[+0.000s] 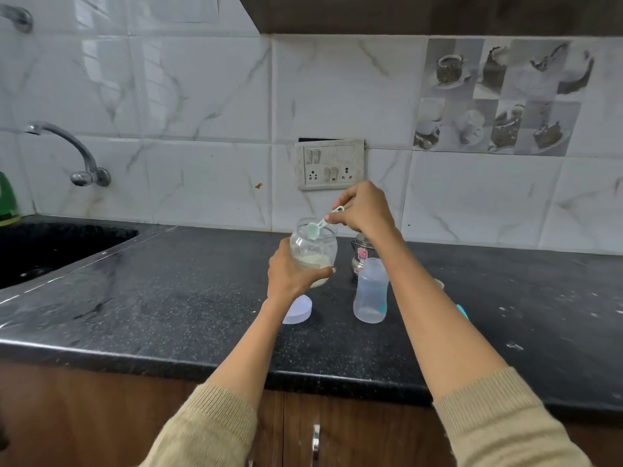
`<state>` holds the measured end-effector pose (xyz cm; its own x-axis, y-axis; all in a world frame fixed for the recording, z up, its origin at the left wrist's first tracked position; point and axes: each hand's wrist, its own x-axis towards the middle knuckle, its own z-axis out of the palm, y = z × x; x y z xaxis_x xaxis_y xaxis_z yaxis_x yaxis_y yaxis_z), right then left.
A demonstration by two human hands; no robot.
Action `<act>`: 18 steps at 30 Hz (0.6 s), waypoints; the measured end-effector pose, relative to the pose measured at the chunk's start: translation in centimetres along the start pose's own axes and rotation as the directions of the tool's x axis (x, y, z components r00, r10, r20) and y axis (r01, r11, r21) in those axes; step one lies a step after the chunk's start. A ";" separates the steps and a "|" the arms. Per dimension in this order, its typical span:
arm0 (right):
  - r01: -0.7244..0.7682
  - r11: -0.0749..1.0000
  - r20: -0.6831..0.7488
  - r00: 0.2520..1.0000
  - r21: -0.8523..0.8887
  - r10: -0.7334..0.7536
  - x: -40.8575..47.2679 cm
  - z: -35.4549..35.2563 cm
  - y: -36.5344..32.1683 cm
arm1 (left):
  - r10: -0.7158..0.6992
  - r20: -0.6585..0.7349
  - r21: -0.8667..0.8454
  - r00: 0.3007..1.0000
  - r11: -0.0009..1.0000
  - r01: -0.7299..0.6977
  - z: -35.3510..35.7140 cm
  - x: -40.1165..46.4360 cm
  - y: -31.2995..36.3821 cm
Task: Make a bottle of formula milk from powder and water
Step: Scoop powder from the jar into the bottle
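My left hand (290, 274) grips a clear glass jar (313, 246) with pale milk powder in its bottom, held tilted above the black counter (168, 298). My right hand (365, 210) pinches the handle of a light green scoop (318, 226), whose bowl is inside the jar's open mouth. A translucent baby bottle (371, 291) stands upright and uncapped just right of the jar, under my right forearm, with a little water at its bottom. The jar's white lid (298, 310) lies flat on the counter below my left wrist.
A small steel container (359, 256) stands behind the bottle. A teal item (462, 311) peeks out from behind my right forearm. A black sink (50, 247) with a wall tap (67, 146) lies at the left. A switch and socket panel (330, 165) is on the tiled wall.
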<state>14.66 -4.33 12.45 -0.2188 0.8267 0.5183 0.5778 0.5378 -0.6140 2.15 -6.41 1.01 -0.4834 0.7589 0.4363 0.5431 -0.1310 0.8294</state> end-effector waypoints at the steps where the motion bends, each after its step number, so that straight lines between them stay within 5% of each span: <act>1: 0.019 0.999 0.013 1.000 -0.043 -0.018 -0.3 0.1 0.2 | 0.002 0.007 0.000 1.000 1.000 -0.002 0.0 -0.4 0.2; 9: 0.252 0.795 0.161 0.968 -0.552 -0.194 -1.1 0.4 1.0 | 0.023 0.052 0.001 0.998 1.000 -0.023 0.4 -2.4 1.2; 18: 0.332 0.641 0.307 0.939 -0.692 -0.154 -0.6 0.5 1.1 | 0.078 0.087 -0.024 0.993 0.997 -0.077 0.6 -3.1 1.1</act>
<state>15.07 -4.11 11.18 -0.5364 0.7440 0.3984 0.8419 0.5050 0.1903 4.69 -8.54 0.32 -0.3781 0.7987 0.4681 0.5617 -0.2041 0.8018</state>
